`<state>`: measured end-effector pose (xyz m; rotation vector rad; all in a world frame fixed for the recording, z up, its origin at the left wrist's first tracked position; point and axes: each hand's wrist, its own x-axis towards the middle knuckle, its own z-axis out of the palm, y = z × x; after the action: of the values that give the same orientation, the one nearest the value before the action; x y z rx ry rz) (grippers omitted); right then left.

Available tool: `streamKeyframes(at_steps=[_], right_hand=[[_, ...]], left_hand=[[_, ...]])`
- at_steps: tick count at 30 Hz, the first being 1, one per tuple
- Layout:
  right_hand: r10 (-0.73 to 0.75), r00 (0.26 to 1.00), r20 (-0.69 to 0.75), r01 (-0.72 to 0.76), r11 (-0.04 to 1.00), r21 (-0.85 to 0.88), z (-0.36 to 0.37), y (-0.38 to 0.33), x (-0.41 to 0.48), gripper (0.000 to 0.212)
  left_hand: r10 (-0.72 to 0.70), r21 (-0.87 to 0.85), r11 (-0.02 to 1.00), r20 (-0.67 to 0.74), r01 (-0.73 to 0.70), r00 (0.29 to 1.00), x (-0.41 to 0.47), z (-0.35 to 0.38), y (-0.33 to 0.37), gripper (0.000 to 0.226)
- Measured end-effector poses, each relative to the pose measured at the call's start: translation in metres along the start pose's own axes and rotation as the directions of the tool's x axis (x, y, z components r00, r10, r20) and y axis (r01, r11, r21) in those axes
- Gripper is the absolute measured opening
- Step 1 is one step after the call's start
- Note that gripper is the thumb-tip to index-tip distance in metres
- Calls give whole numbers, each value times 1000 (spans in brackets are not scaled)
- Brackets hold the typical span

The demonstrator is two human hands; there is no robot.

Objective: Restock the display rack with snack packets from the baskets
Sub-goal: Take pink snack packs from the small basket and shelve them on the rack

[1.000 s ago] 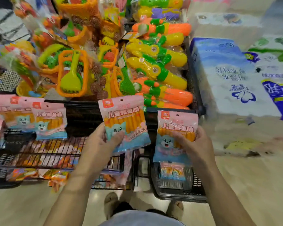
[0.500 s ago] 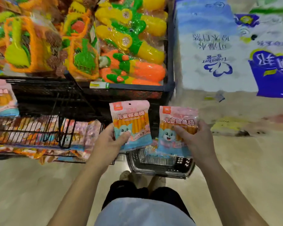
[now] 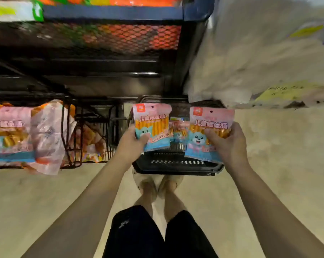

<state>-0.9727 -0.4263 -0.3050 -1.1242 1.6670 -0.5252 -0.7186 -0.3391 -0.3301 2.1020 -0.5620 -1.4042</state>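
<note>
Dropping downward since one second ago, view puts display rack (image 3: pixel 45 94) at left, floor basket (image 3: pixel 176 167) centred. Left packet (image 3: pixel 153 123) and right packet (image 3: pixel 200 127) over basket, gripped by left hand (image 3: pixel 129 144) and right hand (image 3: pixel 232 146); neither racked yet.

You wear black shorts (image 3: pixel 138 237) that end about the knee, with a small white mark (image 3: pixel 124 224) printed on the left leg. Below them your shins (image 3: pixel 148 203) are bare. On your feet are pale cream shoes (image 3: pixel 150 183) with rounded toes; blur hides their finer detail. Your left hand (image 3: pixel 128 144) and right hand (image 3: pixel 230 146) are bare, and so are both forearms (image 3: pixel 94 198), right to the lower edge of view
</note>
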Motion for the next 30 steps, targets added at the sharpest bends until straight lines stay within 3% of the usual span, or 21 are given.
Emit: streamKeyframes(at_steps=[5, 11, 16, 22, 26, 30], right_hand=[[86, 996, 24, -85, 995, -57, 46, 108, 73, 39], [171, 984, 56, -170, 985, -27, 103, 231, 149, 34], [200, 976, 82, -202, 979, 25, 143, 310, 204, 40], [252, 957, 141, -267, 959, 98, 176, 353, 253, 30], [300, 942, 153, -315, 946, 82, 193, 364, 271, 42], [291, 944, 156, -298, 954, 26, 208, 376, 283, 34]], left_hand=[[-78, 76, 994, 0, 78, 997, 110, 62, -80, 31], [-132, 40, 991, 21, 131, 991, 218, 126, -181, 33], [-148, 117, 982, -2, 148, 989, 288, 169, -238, 32], [-186, 123, 976, 22, 182, 982, 342, 200, -276, 34], [-225, 158, 962, -17, 225, 974, 361, 211, -288, 38], [-187, 201, 959, -73, 198, 980, 367, 213, -297, 32]])
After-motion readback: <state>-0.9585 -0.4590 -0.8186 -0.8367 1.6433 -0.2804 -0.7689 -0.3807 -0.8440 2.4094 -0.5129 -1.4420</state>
